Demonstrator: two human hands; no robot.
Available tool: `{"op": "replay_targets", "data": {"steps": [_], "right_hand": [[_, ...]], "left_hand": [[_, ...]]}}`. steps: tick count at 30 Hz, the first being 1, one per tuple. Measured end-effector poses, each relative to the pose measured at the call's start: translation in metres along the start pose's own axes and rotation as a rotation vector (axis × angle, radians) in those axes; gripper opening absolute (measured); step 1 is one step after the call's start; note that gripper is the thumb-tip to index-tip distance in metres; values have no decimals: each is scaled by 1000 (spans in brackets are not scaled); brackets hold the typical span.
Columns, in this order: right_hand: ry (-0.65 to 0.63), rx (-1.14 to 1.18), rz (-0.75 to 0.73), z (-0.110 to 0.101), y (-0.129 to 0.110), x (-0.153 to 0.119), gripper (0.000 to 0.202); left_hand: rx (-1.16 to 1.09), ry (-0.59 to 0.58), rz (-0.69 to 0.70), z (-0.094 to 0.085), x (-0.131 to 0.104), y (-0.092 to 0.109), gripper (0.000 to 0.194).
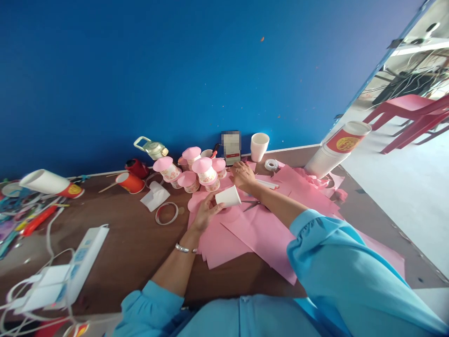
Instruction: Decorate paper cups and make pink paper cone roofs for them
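Observation:
My left hand [204, 213] is closed around a white paper cup [228, 197], which lies tilted on its side above pink paper sheets [261, 236]. My right hand [242, 177] is by the foot of a phone [231, 147], its fingers bent and close together; what they hold, if anything, is hidden. Just left of it stands a group of small patterned paper cups with pink paper tops [207, 175], some stacked in two tiers. Scissors [251, 204] lie on the pink paper under my right forearm.
A white cup [259, 147] and a tape roll [271, 164] are behind my right arm. Stacked paper cups [333, 152] lean at the right edge. Leftward are another tape roll [167, 214], an orange cup [130, 183], a bottle [151, 148] and a power strip [82, 262] with cables.

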State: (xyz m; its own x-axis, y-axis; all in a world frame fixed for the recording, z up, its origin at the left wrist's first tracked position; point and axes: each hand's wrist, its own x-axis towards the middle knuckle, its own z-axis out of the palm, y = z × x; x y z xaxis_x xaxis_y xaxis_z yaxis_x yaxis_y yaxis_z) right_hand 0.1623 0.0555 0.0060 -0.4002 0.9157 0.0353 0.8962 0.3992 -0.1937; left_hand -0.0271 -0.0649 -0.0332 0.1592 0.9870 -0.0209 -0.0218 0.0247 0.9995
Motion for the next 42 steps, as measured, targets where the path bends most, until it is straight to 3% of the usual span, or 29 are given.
{"op": "replay_targets", "data": {"steps": [3, 8, 14, 20, 30, 36, 42], "right_hand": [[14, -18, -28, -3, -1, -8, 36], [-35, -25, -162, -4, -10, -20, 33], [-97, -30, -239, -2, -22, -20, 32], [-140, -15, -275, -3, -29, -17, 28], [-142, 47, -276, 0, -32, -15, 31], [-127, 88, -262, 6, -29, -14, 36], [-75, 99, -225, -2, -21, -20, 45]], "left_hand": [[18, 22, 54, -1, -1, -1, 55], [96, 137, 272, -5, -7, -1, 53], [372, 280, 474, -15, -8, -10, 47], [484, 314, 490, -17, -6, -10, 42], [405, 368, 436, -15, -8, -6, 45], [464, 440, 503, -18, -9, -9, 42], [510, 390, 622, -13, -11, -2, 42]]}}
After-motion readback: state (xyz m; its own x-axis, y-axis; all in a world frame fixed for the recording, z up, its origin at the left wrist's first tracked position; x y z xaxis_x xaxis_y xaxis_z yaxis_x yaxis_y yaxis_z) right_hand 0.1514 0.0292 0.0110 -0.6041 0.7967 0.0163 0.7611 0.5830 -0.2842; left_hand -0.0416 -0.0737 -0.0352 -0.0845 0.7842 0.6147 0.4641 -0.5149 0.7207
